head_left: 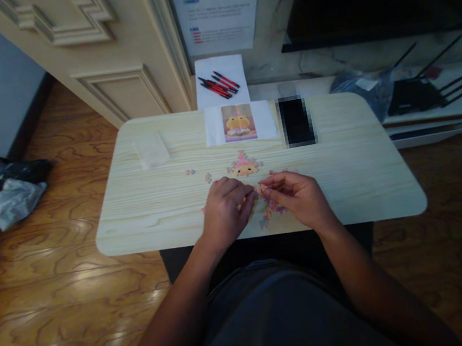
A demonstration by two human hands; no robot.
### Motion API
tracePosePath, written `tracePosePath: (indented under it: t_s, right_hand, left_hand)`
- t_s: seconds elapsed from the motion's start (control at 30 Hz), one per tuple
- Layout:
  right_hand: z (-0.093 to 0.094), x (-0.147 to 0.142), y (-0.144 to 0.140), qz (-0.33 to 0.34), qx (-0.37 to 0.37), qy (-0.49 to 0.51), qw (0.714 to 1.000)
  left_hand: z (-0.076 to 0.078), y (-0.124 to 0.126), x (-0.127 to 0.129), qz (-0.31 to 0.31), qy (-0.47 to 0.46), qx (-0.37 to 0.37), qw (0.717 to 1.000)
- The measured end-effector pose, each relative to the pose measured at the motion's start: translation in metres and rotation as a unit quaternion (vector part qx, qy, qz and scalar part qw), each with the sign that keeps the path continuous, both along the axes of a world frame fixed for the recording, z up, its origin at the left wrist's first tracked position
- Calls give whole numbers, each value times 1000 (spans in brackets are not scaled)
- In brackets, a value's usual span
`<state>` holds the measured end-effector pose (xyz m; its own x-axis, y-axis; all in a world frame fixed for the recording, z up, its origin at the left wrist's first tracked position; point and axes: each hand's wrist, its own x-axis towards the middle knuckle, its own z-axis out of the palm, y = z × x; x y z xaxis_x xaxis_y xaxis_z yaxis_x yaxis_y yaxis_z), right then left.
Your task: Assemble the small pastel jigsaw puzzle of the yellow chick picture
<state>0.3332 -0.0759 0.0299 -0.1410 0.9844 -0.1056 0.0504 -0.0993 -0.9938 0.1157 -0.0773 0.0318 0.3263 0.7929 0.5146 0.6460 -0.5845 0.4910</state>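
Note:
Both my hands meet over the near middle of a pale wood-grain table point(131, 214). My right hand point(297, 196) pinches a small pinkish jigsaw puzzle piece point(263, 189) between thumb and fingers. Close against it, the fingertips of my left hand point(227, 206) are pressed together on a puzzle piece too, mostly hidden by the fingers. Just beyond lies a joined puzzle section point(244, 166) with a pink hat and an orange face. Loose pieces point(279, 207) are spread beneath and beside my right hand, partly covered. Two smaller bits, a piece point(208, 177) and another piece point(190, 172), lie to the left.
A printed picture sheet point(264, 119) lies at the table's far edge, beside a blurred-out dark phone-like object point(296, 121). Several red-and-black pens point(220, 85) rest on white paper behind it. A translucent packet point(152, 151) lies at left. Beyond the right end stands a black router point(411, 95).

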Motion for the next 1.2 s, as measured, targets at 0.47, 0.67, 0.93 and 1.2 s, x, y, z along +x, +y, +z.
tracePosePath:
  t_s: [0.47,0.67,0.93,1.2]
  right_hand:
    - [4,27,59,118,102,-172,973]
    - [18,24,91,200,191,-245,929]
    - [7,23,99,212,255,-231,915]
    - [0,27,97,225,263,-230,910]
  left_hand:
    - [6,39,-37,-4,143,-11,990]
    - [19,92,-51,-65,126,-9,990]
    - [-6,135,-49,-90,4,-2,996]
    - [-14,126,-52,-85,-51,-67,993]
